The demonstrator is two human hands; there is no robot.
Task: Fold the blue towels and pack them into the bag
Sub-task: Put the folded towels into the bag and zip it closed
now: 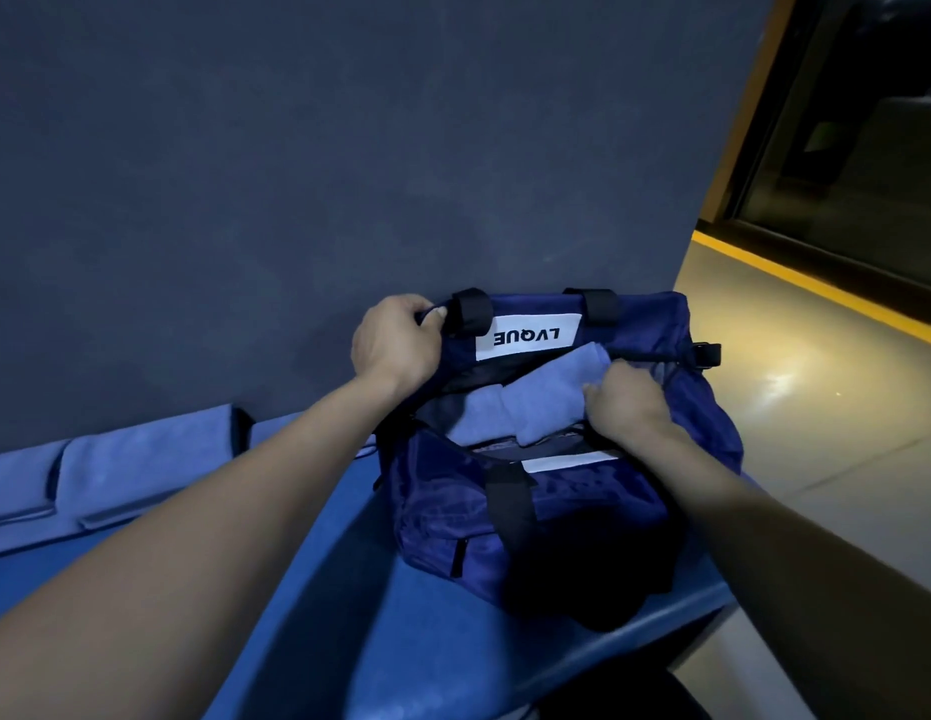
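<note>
**Towel going into the open bag**

The navy bag (530,511) sits at the right end of the bench (317,589), mouth open, backed against the dark wall. The left hand (395,345) grips the bag's far rim beside a black handle (473,310), fingers curled over the fabric, holding the mouth wide. The right hand (627,402) is curled on a folded blue towel (525,402) that lies in the opening — pinching or pushing, hard to tell. More blue towels (120,475) lie folded at the bench's left edge, well apart from the bag. Towels look soft, light and floppy — best taken across the folded edge so the layers stay together. The bag fabric looks thin and slack, so it probably needs a hand on the rim.
</note>
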